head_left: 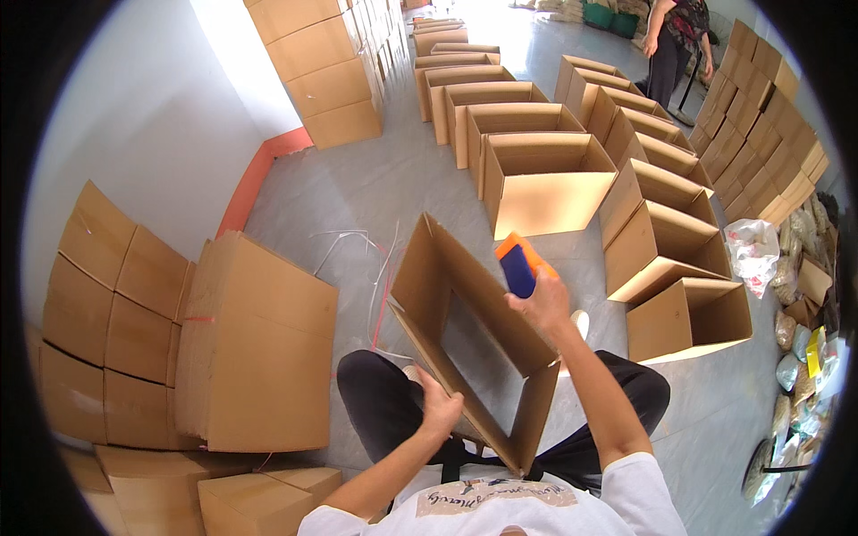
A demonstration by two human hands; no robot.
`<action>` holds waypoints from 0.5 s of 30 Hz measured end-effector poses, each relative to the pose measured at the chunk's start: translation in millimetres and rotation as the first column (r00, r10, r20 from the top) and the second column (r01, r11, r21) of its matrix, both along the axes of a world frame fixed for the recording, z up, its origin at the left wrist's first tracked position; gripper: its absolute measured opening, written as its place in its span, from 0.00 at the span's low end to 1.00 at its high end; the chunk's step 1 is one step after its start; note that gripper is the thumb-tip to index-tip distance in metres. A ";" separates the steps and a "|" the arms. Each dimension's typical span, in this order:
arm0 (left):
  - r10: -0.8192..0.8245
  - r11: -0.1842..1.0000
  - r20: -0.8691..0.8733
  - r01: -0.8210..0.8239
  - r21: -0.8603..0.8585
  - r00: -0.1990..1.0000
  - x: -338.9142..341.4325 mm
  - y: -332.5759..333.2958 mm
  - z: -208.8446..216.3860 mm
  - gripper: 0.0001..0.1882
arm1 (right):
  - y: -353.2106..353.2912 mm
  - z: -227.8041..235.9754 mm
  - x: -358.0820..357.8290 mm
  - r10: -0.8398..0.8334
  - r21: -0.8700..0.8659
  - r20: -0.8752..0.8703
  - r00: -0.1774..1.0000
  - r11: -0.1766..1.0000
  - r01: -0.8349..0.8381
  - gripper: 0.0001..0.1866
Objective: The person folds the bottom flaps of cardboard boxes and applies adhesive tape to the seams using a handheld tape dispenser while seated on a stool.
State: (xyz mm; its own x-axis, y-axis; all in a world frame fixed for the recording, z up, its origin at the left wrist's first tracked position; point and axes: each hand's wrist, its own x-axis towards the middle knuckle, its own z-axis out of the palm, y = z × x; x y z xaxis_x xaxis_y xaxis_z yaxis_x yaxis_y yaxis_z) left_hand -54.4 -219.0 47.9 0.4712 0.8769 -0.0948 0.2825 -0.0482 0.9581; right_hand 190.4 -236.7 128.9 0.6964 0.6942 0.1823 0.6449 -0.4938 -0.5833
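Observation:
An unfolded cardboard carton [480, 393] stands tilted between my knees, and the grey floor shows through its middle. My left hand [441, 406] grips its left wall, with the fingers partly hidden by the cardboard. Above the carton's right wall, my right hand [543, 299] is closed round an orange and dark-blue hand tool [518, 265] that looks like a tape dispenser. This tool is held apart from the carton, at its far right side.
Two rows of open cartons [550, 201] [684, 313] run away ahead and to the right. Flattened cartons [268, 357] are stacked at my left. White straps [371, 268] lie on the floor. A person [675, 45] stands far right beside stacked cardboard [760, 125]; filled plastic bags [791, 366] line the right.

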 end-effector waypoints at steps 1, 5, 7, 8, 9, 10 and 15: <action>0.078 0.971 -0.061 -0.062 0.232 0.995 4.0 18.6 18.0 0.47 | -0.2 -4.3 -8.2 0.028 -0.003 -0.028 0.999 1.000 -0.028 0.32; 0.269 0.790 -0.458 0.078 0.608 0.848 33.5 152.9 53.5 0.54 | -17.8 -17.9 -24.5 0.041 0.079 0.023 0.999 0.996 -0.043 0.32; 0.100 0.938 -0.571 0.114 0.327 0.815 55.8 194.6 72.6 0.50 | -28.4 -12.4 -17.3 0.013 0.099 0.052 0.999 0.995 -0.018 0.32; -0.071 0.986 -0.519 0.138 0.092 0.852 65.9 213.7 61.3 0.46 | -36.3 -12.2 -11.2 0.026 0.103 0.070 0.997 0.994 -0.033 0.32; -0.111 0.937 -0.625 0.291 0.193 0.773 74.1 222.2 38.3 0.39 | -48.1 -13.6 -3.9 0.032 0.100 0.092 0.995 0.994 -0.041 0.31; -0.125 0.854 -0.725 0.445 0.269 0.677 81.0 224.3 19.5 0.34 | -58.1 -15.7 1.1 0.038 0.094 0.111 0.993 0.994 -0.049 0.31; -0.087 0.729 -0.853 0.617 0.297 0.514 43.9 207.8 30.4 0.24 | -130.0 34.9 -32.0 -0.072 0.360 -0.098 0.993 0.927 0.103 0.27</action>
